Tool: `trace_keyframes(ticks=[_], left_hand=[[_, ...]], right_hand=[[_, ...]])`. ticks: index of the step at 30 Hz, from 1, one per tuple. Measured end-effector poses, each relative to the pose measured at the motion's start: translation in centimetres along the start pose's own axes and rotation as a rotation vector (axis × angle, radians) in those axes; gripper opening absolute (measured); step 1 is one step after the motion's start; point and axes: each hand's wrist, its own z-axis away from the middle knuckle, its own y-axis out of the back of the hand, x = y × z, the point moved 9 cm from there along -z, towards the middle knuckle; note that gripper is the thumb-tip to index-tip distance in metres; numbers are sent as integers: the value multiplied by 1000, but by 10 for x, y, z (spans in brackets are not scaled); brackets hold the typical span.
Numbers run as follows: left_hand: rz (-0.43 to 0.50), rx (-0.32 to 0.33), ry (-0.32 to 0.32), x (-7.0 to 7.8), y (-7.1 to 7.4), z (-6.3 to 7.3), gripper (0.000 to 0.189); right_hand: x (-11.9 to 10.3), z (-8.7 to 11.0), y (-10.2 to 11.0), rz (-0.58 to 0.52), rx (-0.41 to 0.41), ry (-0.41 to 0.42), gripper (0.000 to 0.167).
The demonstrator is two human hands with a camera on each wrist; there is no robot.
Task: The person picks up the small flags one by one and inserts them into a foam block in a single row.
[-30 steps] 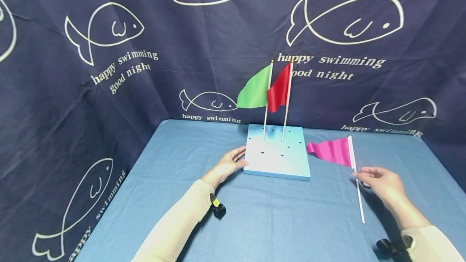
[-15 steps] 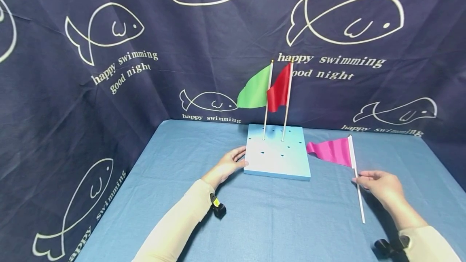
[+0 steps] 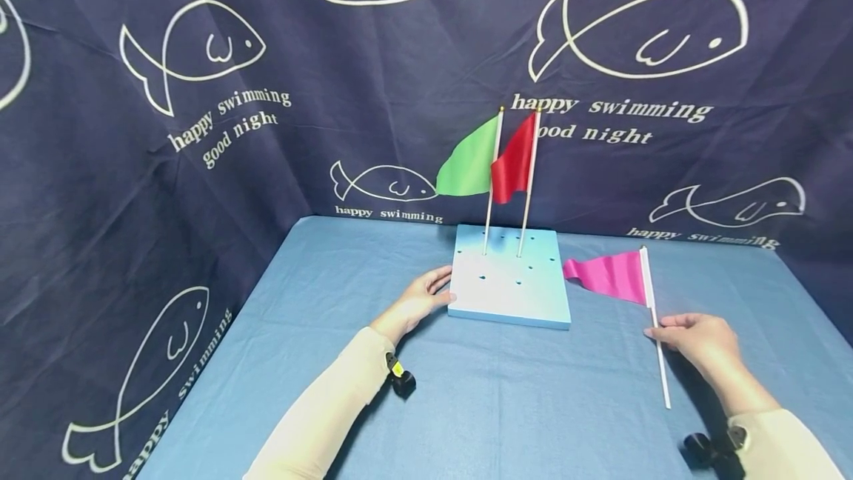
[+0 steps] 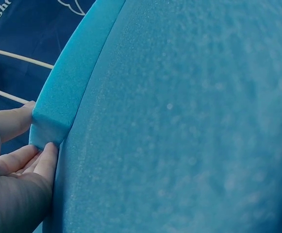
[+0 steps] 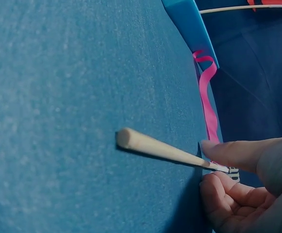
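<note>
A light blue board [image 3: 500, 298] with several small holes lies on the table in the head view. My left hand [image 3: 413, 306] holds its left edge; the left wrist view shows the thumb on top and fingertips against the side of the board [image 4: 65, 92]. Two flags stand upright in the holes, one green [image 3: 469, 165] and one red [image 3: 513, 169]. To the right of the board lies a pink flag [image 3: 613, 276], and my right hand [image 3: 703, 347] pinches its white stick just below the cloth. The free end of the stick [image 5: 155, 148] points toward the right wrist camera.
A blue cloth [image 3: 493, 398] covers the table. Behind and to the left hangs a dark blue curtain [image 3: 400, 95] with white fish outlines and lettering. Each wrist carries a small black camera, such as the left one [image 3: 403, 384].
My right hand has shifted slightly down the stick and its fingers have drawn in on it. The head view has tilted a little. My left hand and the board stay together in place.
</note>
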Motion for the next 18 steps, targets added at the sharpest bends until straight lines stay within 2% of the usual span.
trace_keyframes(ticks=[3,7,18], left_hand=[[22,-4,-9,2,-1,-1,64],[41,-10,-22,5,-1,-1,64],[35,-13,-16,3,0,-2,64]], right_hand=[[-1,-2,2,-3,-5,15,50],[1,-3,4,-15,-17,-10,45],[-2,-2,7,31,-3,-50,38]])
